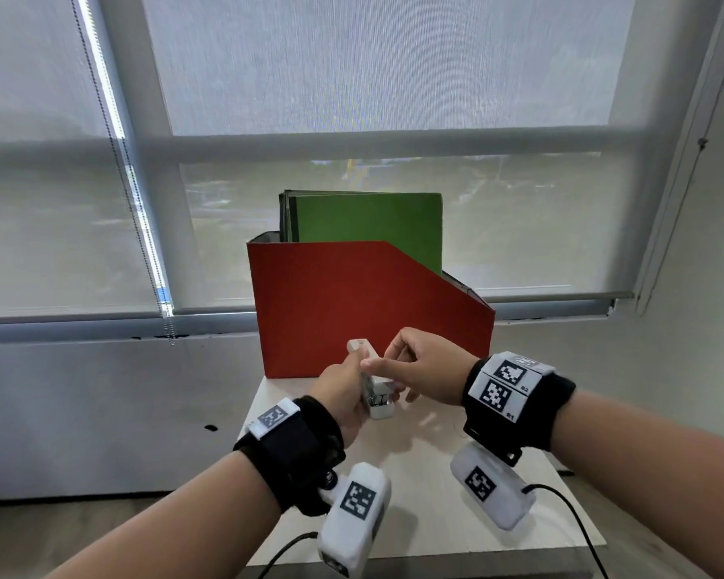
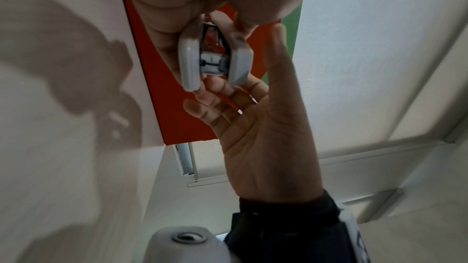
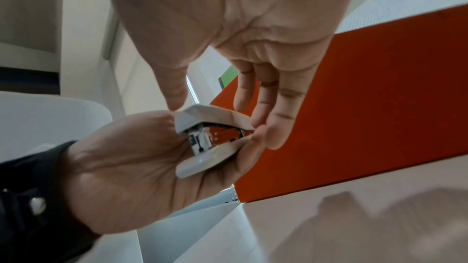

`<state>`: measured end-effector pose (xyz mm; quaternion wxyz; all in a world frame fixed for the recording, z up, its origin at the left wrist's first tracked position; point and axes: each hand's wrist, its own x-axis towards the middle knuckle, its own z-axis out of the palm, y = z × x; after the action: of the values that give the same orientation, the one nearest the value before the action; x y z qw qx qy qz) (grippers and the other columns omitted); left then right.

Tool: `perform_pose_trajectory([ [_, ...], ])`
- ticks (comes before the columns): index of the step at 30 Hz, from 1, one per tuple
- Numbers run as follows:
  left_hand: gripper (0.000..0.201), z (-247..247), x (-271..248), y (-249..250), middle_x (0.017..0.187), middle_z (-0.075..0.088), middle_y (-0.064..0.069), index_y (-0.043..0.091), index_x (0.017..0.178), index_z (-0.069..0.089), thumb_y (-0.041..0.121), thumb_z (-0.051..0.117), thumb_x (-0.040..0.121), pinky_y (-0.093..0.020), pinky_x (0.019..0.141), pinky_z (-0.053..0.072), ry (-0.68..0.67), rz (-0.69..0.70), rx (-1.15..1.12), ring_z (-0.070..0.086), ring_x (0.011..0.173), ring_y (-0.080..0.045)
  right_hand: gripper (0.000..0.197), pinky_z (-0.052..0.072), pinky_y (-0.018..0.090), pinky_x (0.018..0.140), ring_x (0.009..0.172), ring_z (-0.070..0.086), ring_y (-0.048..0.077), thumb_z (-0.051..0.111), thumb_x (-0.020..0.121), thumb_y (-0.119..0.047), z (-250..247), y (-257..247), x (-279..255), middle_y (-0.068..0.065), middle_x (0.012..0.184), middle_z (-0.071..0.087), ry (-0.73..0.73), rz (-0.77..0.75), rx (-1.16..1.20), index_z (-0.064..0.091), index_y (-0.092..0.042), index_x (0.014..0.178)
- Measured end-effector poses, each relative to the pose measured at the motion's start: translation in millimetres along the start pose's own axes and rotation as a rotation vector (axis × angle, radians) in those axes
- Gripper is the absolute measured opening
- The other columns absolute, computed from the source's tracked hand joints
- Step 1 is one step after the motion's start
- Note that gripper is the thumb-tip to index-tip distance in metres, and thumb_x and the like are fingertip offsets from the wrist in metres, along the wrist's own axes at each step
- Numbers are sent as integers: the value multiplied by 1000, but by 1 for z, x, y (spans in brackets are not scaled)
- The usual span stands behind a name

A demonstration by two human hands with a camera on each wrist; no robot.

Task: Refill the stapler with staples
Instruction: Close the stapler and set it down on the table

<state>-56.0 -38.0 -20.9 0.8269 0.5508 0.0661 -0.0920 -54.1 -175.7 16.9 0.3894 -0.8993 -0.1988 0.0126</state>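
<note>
Stapler (image 1: 375,384) is up off the table (image 1: 431,457), held between both hands: left hand (image 1: 343,401) on its left, right hand (image 1: 425,369) on its right. Behind them a file box (image 1: 352,307) stands at the table's far edge, folders (image 1: 364,227) upright inside it, window (image 1: 373,64) behind

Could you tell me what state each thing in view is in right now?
Stapler: held above the table, top arm and base slightly apart.
Left hand: grips the stapler.
Right hand: fingertips on the stapler's top arm.
Red file holder: upright on the table.
Green folders: standing in the holder.
Roller blinds: lowered.
</note>
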Motion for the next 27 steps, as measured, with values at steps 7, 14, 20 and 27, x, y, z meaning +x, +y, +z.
perform_pose_trajectory([
  [7,53,-2,-1,-5,111,67,-28,-7,131,47,36,39,100,-37,64,59,74,-11,54,69,82,-34,39,60,44,68,72,69,34,68,82,-35,6,-7,-6,21,92,72,-100,111,116,58,-1,98],
  [14,39,-8,-11,-1,87,70,-19,-9,114,57,26,47,99,-23,48,55,-7,32,197,68,63,-18,24,61,40,59,58,68,12,69,79,-18,-2,1,-4,7,80,68,-123,127,175,61,-8,100],
  [20,39,-32,-12,14,95,64,-19,3,120,51,8,68,86,-24,63,60,-1,247,452,66,69,-18,21,57,31,55,55,61,12,60,83,-11,-18,5,-2,3,72,65,-134,85,108,70,-9,102],
  [27,17,-50,0,31,80,75,-10,12,98,62,13,71,83,-36,69,62,-45,404,1023,71,66,-18,25,50,16,56,54,59,2,64,81,-12,-34,15,13,-4,70,68,-149,57,-2,73,-17,104],
])
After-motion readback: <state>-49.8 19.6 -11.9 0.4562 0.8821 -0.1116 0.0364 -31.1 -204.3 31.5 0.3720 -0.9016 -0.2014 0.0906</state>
